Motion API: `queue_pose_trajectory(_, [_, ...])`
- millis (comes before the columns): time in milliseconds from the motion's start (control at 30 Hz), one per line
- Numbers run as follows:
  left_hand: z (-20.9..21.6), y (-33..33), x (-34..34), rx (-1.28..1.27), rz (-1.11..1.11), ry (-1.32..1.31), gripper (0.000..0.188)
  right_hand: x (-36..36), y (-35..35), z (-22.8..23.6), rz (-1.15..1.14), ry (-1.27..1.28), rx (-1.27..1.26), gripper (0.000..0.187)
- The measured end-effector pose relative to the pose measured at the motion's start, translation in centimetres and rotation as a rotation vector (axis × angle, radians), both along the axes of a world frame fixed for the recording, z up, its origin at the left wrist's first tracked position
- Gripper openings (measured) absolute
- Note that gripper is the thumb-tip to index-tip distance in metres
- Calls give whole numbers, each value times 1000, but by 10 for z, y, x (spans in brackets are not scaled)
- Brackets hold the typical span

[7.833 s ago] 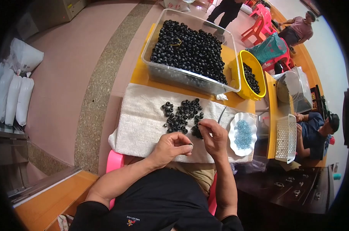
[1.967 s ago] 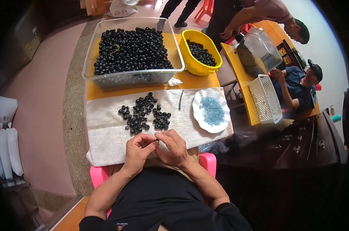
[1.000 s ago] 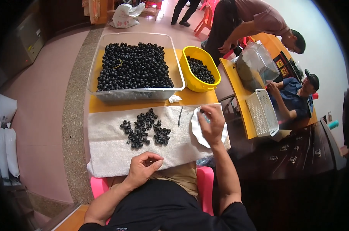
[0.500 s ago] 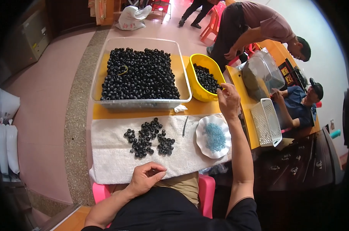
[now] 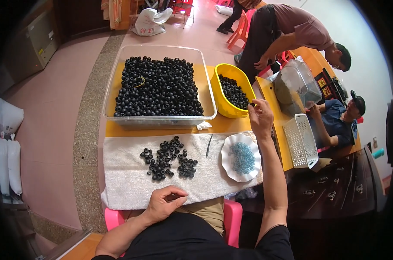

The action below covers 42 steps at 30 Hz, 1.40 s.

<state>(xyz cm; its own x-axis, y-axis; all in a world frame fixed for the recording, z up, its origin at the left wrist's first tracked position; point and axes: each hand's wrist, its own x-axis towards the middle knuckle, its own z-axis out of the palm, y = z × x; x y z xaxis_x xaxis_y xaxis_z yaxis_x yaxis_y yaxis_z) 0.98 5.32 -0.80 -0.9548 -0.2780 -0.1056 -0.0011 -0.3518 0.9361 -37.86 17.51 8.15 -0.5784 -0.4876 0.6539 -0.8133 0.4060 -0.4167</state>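
Observation:
My right hand reaches to the right rim of a yellow tub, fingers pinched on a small black round piece. Similar black pieces lie inside the tub. At the front edge of a white towel, my left hand rests with fingers curled and thumb close to them; what it holds, if anything, is hidden. Beyond it lies a loose pile of hollow black pieces. A white scalloped plate of small pale-blue pieces sits left of my right forearm.
A large clear bin full of black pieces stands behind the towel. A thin dark strip lies on the towel. To the right are a white perforated basket, another clear bin and two people.
My right hand stays by the tub's rim, with its pinch now showing slightly lower in the picture. My left hand keeps its place. A person in the background has shifted right.

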Motion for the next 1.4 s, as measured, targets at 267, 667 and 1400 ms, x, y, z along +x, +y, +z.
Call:
queue_pose_trajectory(267, [-4,2,1,-1,6,7,13,-1,-17,18,43,26,-106,21])
queue_pose_trajectory(667, [-2,0,1,-137,33,28,14,5,-12,6,-6,5,-21,15])
queue_pose_trajectory(1400, [-4,6,-1,-381,127,93,10,191,-56,-48,476,-94,520,16])
